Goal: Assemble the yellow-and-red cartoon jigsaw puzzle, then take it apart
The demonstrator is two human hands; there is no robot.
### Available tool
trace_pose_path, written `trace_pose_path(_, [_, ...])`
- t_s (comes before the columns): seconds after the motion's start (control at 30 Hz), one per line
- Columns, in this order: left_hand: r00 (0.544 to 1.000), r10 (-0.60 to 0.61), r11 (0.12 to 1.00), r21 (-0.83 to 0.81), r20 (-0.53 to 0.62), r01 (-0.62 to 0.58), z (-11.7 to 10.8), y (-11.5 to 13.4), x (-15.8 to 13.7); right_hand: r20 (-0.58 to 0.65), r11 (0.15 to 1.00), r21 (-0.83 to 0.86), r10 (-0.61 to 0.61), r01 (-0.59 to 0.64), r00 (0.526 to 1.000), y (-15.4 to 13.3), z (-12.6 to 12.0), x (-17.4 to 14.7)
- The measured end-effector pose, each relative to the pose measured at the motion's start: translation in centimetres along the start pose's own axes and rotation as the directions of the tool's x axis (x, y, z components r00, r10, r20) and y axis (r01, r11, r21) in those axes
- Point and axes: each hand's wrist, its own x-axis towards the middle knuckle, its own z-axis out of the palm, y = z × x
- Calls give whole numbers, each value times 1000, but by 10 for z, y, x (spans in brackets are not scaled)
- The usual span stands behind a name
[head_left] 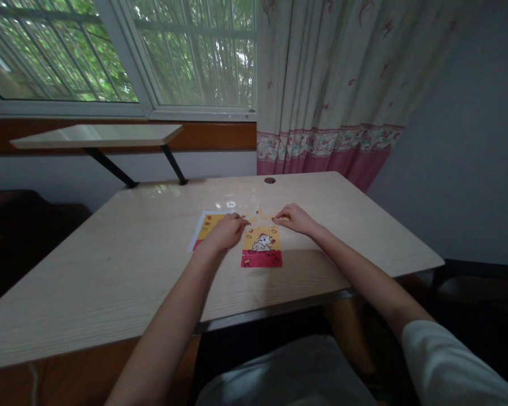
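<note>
Looks like a jigsaw being pieced together, top row in progress. A small piece is pinched by the right hand [294, 219] just above the assembled puzzle [261, 247]. Left hand [226, 231] is curled, fingertips down beside it, partly over the reference sheet [204, 226]. Lining up edges carefully is probably needed next.

Reference sheet [206, 225] half under left hand [227, 231]; puzzle pieces' print too small.
</note>
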Motion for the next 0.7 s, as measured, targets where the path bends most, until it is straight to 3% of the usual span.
trace_pose_path(0.2, [999,-35,999,-39,-3,35,-13,8,-3,23,999,-39,-16,17,1000,2,-6,-3])
trace_pose_path(0.37, [994,26,998,-61,109,-20,-20,20,-5,38,995,-94,-26,29,999,5,-15,-12])
trace_pose_path(0.47, [990,29,998,-52,140,-22,-18,22,-6,24,996,-74,-40,42,999,-6,-16,-14])
trace_pose_path(0.7, [987,-9,998,-61,160,19,-16,28,-9,122,989,-54,-129,136,984,-41,-2,-10])
